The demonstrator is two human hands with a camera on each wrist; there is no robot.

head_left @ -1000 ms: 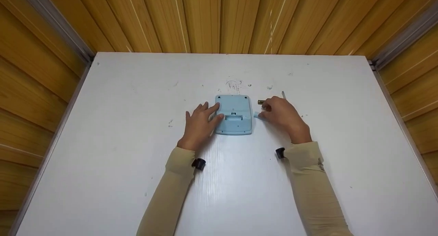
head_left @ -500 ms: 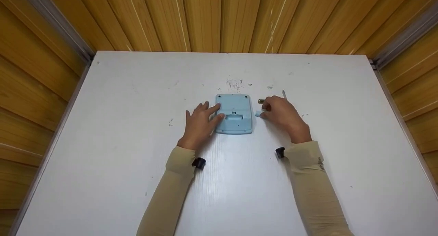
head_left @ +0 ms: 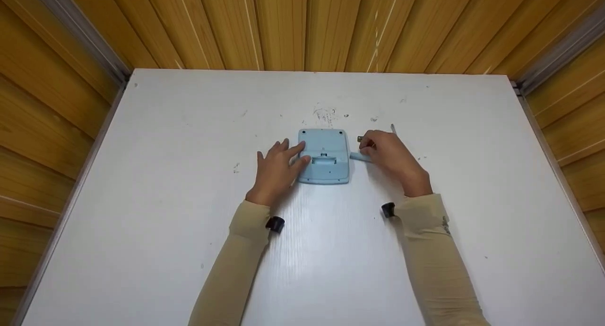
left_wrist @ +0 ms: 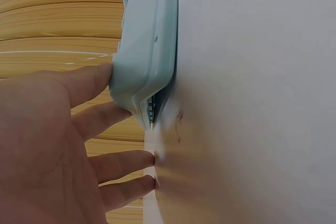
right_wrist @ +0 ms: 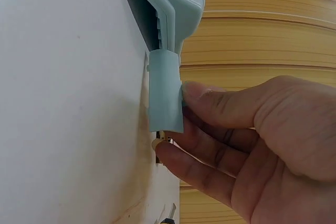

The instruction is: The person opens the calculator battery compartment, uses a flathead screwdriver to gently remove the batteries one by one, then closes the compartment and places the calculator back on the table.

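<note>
A light blue calculator [head_left: 324, 144] lies face down on the table, its battery compartment [head_left: 324, 160] uncovered. My left hand [head_left: 276, 172] rests spread at its left side, thumb and index finger on the edge; in the left wrist view, the other fingers of this hand [left_wrist: 47, 145] touch the tabletop. To the right of the calculator is the small blue battery cover [right_wrist: 165, 93], with my right thumb at its edge. The curled fingers of my right hand [head_left: 390, 151] hold a small gold-and-black battery [head_left: 360, 139], mostly hidden by the fingertips.
A thin grey stick-like item [head_left: 393, 128] lies just beyond my right hand. The white table [head_left: 189, 127] carries dark scuff marks [head_left: 324, 114] behind the calculator. Wood-patterned panels [head_left: 283, 28] stand along the back and sides.
My right thumb has drawn back from the battery cover toward the fingers, so more of the cover shows. Less of the battery is visible. My left hand and the calculator stay in place.
</note>
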